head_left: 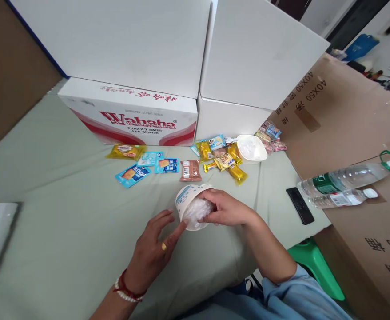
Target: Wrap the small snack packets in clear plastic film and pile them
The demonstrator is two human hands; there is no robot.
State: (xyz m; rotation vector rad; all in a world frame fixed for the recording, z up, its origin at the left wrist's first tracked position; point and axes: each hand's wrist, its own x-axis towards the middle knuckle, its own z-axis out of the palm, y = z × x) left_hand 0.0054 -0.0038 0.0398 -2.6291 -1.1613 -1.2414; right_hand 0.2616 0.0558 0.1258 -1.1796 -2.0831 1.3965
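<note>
A white paper bowl (183, 198) with a blue print lies tilted on its side, its mouth towards me. Crumpled clear plastic (196, 212) fills its opening. My right hand (226, 208) reaches into the mouth, fingers closed on the bowl's rim and the plastic; the exact grip is partly hidden. My left hand (160, 240), with a ring on one finger, is spread at the bowl's left side, a fingertip at the rim. Just behind the bowl is a brown snack packet (190, 170).
Several blue packets (166, 165), a yellow packet (126, 151) and a snack pile (226, 161) lie in front of a Wahaha carton (131, 115). A white bowl (252, 149) stands behind right. A phone (300, 205) and bottles (344, 178) lie at right.
</note>
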